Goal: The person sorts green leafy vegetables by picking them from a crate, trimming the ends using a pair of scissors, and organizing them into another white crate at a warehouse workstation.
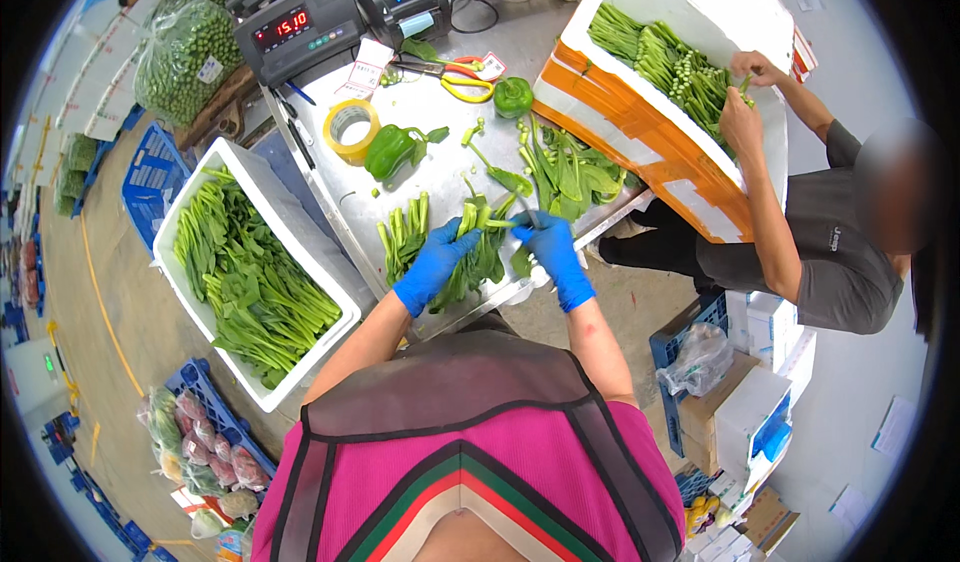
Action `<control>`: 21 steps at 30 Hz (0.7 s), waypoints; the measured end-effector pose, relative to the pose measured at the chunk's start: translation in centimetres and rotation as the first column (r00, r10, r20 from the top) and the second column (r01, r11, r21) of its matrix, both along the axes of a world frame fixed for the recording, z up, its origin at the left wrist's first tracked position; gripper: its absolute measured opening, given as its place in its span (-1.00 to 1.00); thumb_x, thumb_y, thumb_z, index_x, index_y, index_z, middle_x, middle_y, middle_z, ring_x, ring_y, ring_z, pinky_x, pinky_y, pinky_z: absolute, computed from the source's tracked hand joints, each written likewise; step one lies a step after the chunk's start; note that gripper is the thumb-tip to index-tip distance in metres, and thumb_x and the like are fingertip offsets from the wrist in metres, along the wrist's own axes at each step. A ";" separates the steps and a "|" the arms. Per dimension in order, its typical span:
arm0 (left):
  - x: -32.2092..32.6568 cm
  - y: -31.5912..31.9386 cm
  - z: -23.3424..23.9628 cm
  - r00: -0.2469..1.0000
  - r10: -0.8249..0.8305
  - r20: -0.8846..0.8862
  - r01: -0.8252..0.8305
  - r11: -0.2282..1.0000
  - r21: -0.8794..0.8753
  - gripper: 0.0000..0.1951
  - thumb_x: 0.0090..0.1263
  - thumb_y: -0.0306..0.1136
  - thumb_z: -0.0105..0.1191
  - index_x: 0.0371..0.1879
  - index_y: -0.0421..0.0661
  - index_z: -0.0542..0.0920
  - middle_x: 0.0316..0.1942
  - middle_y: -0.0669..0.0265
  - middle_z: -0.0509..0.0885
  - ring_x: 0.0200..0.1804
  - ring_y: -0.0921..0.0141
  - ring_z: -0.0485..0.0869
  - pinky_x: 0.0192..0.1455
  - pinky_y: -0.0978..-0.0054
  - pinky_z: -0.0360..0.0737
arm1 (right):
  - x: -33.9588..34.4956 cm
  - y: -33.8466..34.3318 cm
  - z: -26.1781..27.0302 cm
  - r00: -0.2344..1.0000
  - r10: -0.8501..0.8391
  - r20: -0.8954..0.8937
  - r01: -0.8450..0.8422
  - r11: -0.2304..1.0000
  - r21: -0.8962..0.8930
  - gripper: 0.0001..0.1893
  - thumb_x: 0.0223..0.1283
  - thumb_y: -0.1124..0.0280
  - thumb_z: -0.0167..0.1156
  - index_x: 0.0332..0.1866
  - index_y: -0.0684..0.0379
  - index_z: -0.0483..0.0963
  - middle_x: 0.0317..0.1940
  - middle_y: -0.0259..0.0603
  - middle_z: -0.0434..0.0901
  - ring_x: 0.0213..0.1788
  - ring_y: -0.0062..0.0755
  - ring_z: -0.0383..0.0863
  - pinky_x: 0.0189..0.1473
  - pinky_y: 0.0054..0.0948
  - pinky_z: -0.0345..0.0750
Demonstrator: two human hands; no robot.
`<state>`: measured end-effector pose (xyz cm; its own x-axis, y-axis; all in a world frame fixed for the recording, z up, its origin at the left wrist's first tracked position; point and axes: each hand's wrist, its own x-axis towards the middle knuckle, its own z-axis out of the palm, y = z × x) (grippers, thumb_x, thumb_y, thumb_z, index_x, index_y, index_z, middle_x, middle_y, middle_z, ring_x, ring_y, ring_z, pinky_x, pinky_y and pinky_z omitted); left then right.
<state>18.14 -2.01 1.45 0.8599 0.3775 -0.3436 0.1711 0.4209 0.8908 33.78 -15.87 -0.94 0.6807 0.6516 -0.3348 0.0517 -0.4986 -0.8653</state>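
Note:
Both my hands wear blue gloves over the steel table's front edge. My left hand [441,262] grips a bunch of leafy greens [480,262], cut pale stems upward and leaves hanging toward me. At the stem ends, my right hand [551,247] is closed around a slim grey blade [527,205] that looks like a small knife; its handle is hidden in the glove. A second bunch of stems [405,224] lies left of my left hand. Beyond my right hand spreads a pile of loose leaves and trimmed stem pieces [570,168].
A white foam box [259,393] of greens stands at left. Green peppers [390,153], tape [351,130], scissors [465,81], a scale [300,29] and a label printer [401,6] occupy the table. At right, a co-worker [817,232] handles stems over an orange-taped foam box [645,157].

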 end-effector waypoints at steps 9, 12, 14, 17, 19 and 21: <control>1.1 1.1 0.0 1.000 0.017 0.005 -0.010 0.757 -0.653 -0.59 0.47 -0.14 -0.19 0.15 -0.16 0.42 -0.14 0.35 0.59 -0.18 0.48 0.56 -0.13 0.56 0.50 | -2.6 1.3 4.7 0.993 0.047 0.111 -0.049 0.999 0.018 -0.50 -0.12 0.07 0.38 -0.07 0.12 0.53 -0.34 -0.16 0.63 -0.27 -0.14 0.62 -0.20 -0.35 0.52; 1.8 0.9 -0.2 1.000 -0.011 0.014 0.017 0.864 -0.503 -0.62 0.46 -0.19 -0.16 0.11 -0.18 0.46 -0.07 0.29 0.60 -0.08 0.46 0.55 -0.04 0.59 0.47 | -4.6 1.9 3.8 0.986 0.136 0.099 -0.125 0.985 -0.117 -0.59 -0.07 0.26 0.35 -0.05 0.17 0.55 -0.32 -0.17 0.66 -0.31 -0.48 0.61 -0.16 -0.50 0.51; 1.7 0.9 -1.1 0.996 -0.062 -0.059 0.049 0.980 -0.192 -0.64 0.45 -0.20 -0.13 0.03 -0.20 0.52 -0.15 0.32 0.61 -0.15 0.50 0.53 -0.10 0.61 0.46 | -3.6 1.3 3.8 0.981 0.149 0.121 -0.130 0.980 -0.153 -0.63 -0.08 0.31 0.32 -0.09 0.14 0.57 -0.34 -0.16 0.66 -0.32 -0.43 0.63 -0.16 -0.49 0.52; 1.0 1.0 1.5 0.973 -0.153 -0.170 0.133 0.983 -0.123 -0.66 0.42 -0.17 -0.06 -0.13 -0.21 0.60 -0.31 0.41 0.60 -0.33 0.59 0.48 -0.28 0.66 0.41 | -1.3 0.1 3.6 0.838 0.100 0.537 -0.014 0.987 -0.162 -0.77 -0.14 0.35 0.28 -0.26 0.06 0.59 -0.40 -0.20 0.63 -0.33 -0.25 0.65 -0.26 -0.38 0.55; 0.8 0.6 2.3 0.947 -0.249 -0.202 0.209 0.957 -0.200 -0.66 0.42 -0.15 -0.05 -0.16 -0.20 0.61 -0.35 0.43 0.60 -0.40 0.61 0.47 -0.35 0.68 0.39 | 2.1 -0.5 2.4 0.661 0.058 0.748 0.142 0.969 -0.201 -0.73 -0.05 0.31 0.25 -0.16 0.04 0.55 -0.39 -0.22 0.62 -0.33 -0.16 0.64 -0.28 -0.32 0.55; 0.6 0.2 2.3 0.960 -0.210 -0.184 0.155 0.949 -0.275 -0.69 0.41 -0.19 -0.05 -0.14 -0.19 0.60 -0.37 0.43 0.60 -0.41 0.60 0.47 -0.36 0.67 0.40 | 2.9 -0.7 3.8 0.591 -0.045 0.805 0.184 0.980 -0.080 -0.75 0.02 0.30 0.16 -0.13 -0.02 0.51 -0.37 -0.16 0.57 -0.32 -0.10 0.60 -0.27 -0.26 0.54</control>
